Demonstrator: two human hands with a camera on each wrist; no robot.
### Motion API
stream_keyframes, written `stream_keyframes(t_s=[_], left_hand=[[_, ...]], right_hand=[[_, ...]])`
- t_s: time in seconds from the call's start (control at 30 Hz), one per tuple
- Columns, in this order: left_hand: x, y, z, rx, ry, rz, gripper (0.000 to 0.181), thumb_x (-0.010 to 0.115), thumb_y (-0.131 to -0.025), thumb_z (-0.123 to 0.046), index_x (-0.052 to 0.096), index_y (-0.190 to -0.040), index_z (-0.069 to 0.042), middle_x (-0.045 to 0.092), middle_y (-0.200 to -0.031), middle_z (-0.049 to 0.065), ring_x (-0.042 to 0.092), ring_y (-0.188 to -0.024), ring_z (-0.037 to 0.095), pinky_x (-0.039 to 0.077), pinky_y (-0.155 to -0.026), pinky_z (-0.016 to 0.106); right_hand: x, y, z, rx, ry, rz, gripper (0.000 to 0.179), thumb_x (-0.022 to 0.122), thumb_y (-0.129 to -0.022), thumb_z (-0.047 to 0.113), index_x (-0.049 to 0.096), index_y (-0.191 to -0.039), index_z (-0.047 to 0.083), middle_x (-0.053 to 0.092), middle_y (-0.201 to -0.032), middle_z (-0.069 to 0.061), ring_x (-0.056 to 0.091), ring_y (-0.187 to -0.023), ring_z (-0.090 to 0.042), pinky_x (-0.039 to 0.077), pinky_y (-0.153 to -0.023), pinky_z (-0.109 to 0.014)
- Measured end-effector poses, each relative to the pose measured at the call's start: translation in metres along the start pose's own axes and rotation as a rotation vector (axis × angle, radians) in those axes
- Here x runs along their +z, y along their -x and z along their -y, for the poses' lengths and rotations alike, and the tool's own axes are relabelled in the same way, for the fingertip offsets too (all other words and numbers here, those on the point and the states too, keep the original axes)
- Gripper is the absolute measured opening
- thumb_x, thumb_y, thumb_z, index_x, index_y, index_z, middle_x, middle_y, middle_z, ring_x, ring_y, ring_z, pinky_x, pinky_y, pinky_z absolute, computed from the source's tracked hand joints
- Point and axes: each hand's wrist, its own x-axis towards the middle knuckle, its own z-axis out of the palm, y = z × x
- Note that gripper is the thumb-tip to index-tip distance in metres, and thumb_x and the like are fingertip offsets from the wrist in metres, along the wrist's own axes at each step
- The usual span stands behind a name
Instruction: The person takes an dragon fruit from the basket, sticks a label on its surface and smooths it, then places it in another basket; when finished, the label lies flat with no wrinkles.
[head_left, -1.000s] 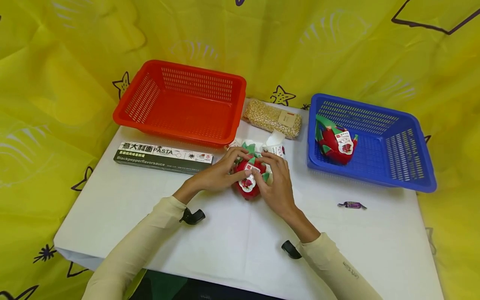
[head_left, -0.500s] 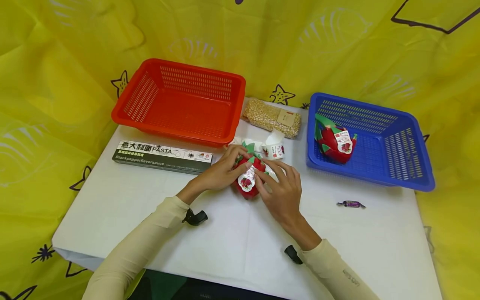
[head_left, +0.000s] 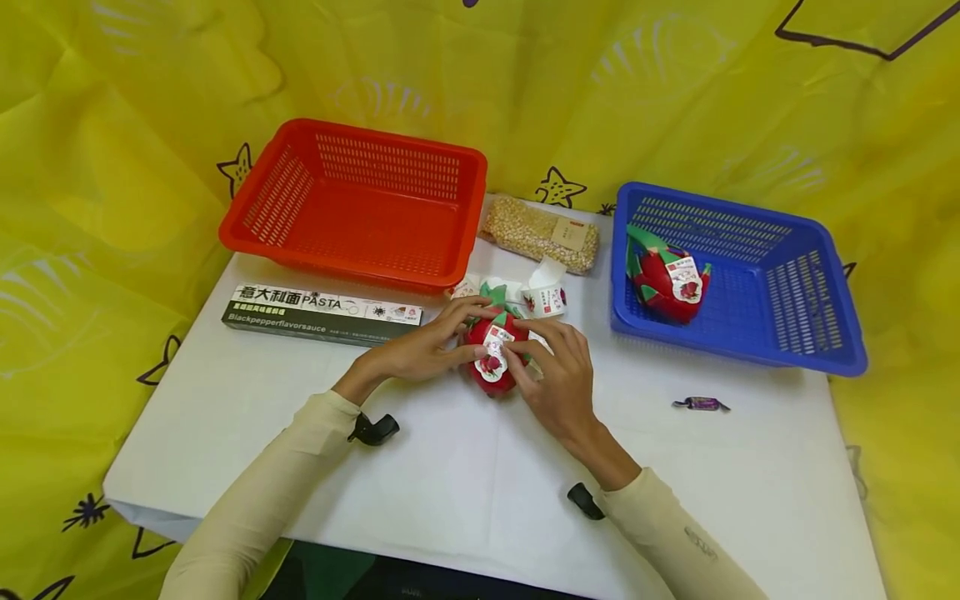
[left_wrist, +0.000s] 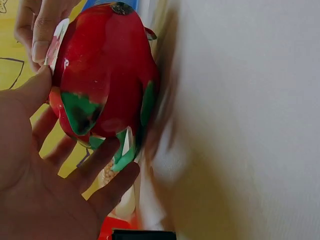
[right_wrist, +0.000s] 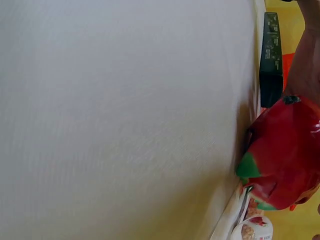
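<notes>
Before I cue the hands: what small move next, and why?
Probably press the white printed label flat: left hand and right hand touch it on the glossy red dragon fruit; the similar fruit in the blue rectangular plastic basket wears one.

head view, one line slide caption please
Left hand and right hand touch a labelled dragon fruit; another lies in the blue basket.

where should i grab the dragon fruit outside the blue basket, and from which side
Take the dragon fruit by its plump red middle, probably from left and right together: its leafy green end points to the far side, leaving rounded flanks facing sideways.
</notes>
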Motion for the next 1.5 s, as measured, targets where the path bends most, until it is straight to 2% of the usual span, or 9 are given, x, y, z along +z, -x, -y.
stream_keyframes(t_s=[0.07,0.17,0.37,0.5,0.63,0.77,0.9,1.2,1.5], left_hand=[[-0.001,0.000,0.000,0.009,-0.010,-0.003,0.059,0.063,-0.108,-0.026,0.039,-0.161,-0.020,0.021,-0.173,0.004,0.013,-0.163,0.025,0.021,-0.129,0.060],[-0.003,-0.001,0.000,0.008,-0.020,-0.001,0.062,0.067,-0.106,-0.028,0.040,-0.161,-0.022,0.022,-0.173,0.003,0.012,-0.164,0.025,0.020,-0.129,0.061],[-0.006,-0.001,-0.003,-0.003,-0.055,0.005,0.078,0.080,-0.098,-0.027,0.037,-0.163,-0.022,0.020,-0.173,0.003,0.013,-0.164,0.026,0.024,-0.127,0.062],[-0.007,-0.003,-0.004,0.003,-0.071,0.008,0.078,0.081,-0.096,-0.023,0.039,-0.162,-0.021,0.021,-0.173,0.005,0.013,-0.164,0.027,0.025,-0.128,0.061],[-0.004,-0.004,-0.005,-0.011,-0.060,0.001,0.080,0.084,-0.094,-0.024,0.040,-0.161,-0.020,0.023,-0.172,0.002,0.015,-0.163,0.025,0.027,-0.127,0.058],[0.002,-0.006,-0.005,-0.039,-0.077,-0.024,0.086,0.087,-0.090,-0.035,0.038,-0.159,-0.020,0.020,-0.172,-0.001,0.023,-0.160,0.022,0.040,-0.121,0.052],[0.007,-0.008,-0.004,-0.051,-0.099,-0.057,0.087,0.087,-0.089,-0.040,0.036,-0.156,-0.020,0.018,-0.171,0.000,0.027,-0.157,0.024,0.044,-0.118,0.051],[-0.002,-0.004,-0.001,-0.033,0.013,0.009,0.073,0.078,-0.099,-0.029,0.040,-0.160,-0.021,0.022,-0.171,0.000,0.012,-0.163,0.023,0.024,-0.128,0.060],[-0.005,0.000,0.004,-0.011,0.062,0.045,0.067,0.070,-0.104,-0.022,0.038,-0.163,-0.023,0.016,-0.175,0.003,0.006,-0.164,0.027,0.019,-0.128,0.065]], right_hand=[[0.000,0.000,-0.002,0.002,-0.011,0.015,0.014,0.089,-0.086,0.013,0.080,-0.091,0.003,0.076,-0.121,-0.010,0.064,-0.114,-0.035,0.047,-0.101,-0.053],[-0.003,0.001,-0.005,0.019,-0.032,0.061,0.022,0.091,-0.084,0.016,0.080,-0.099,0.003,0.075,-0.124,-0.010,0.063,-0.116,-0.035,0.047,-0.102,-0.053],[-0.008,0.002,-0.008,0.076,-0.108,0.184,0.054,0.095,-0.080,0.022,0.072,-0.127,0.007,0.066,-0.137,-0.014,0.059,-0.124,-0.036,0.045,-0.106,-0.055],[-0.010,0.000,-0.009,0.126,-0.142,0.222,0.064,0.096,-0.079,0.020,0.067,-0.134,0.008,0.061,-0.144,-0.014,0.057,-0.129,-0.036,0.043,-0.109,-0.055],[-0.012,0.001,-0.008,0.120,-0.140,0.210,0.057,0.096,-0.079,0.020,0.069,-0.127,0.006,0.063,-0.142,-0.015,0.059,-0.129,-0.037,0.044,-0.110,-0.055],[-0.012,0.003,-0.007,0.092,-0.121,0.180,0.045,0.095,-0.080,0.018,0.076,-0.120,0.007,0.067,-0.139,-0.013,0.061,-0.126,-0.037,0.046,-0.109,-0.055],[-0.010,0.004,-0.010,0.058,-0.099,0.163,0.041,0.095,-0.080,0.018,0.079,-0.117,0.008,0.069,-0.139,-0.012,0.063,-0.125,-0.035,0.047,-0.109,-0.055],[-0.011,0.006,-0.011,0.006,-0.057,0.151,0.042,0.094,-0.081,0.018,0.079,-0.119,0.008,0.072,-0.134,-0.013,0.067,-0.120,-0.034,0.049,-0.109,-0.053],[-0.008,0.007,-0.012,-0.057,-0.009,0.144,0.040,0.093,-0.081,0.017,0.082,-0.120,0.011,0.074,-0.133,-0.013,0.069,-0.122,-0.034,0.051,-0.106,-0.060]])
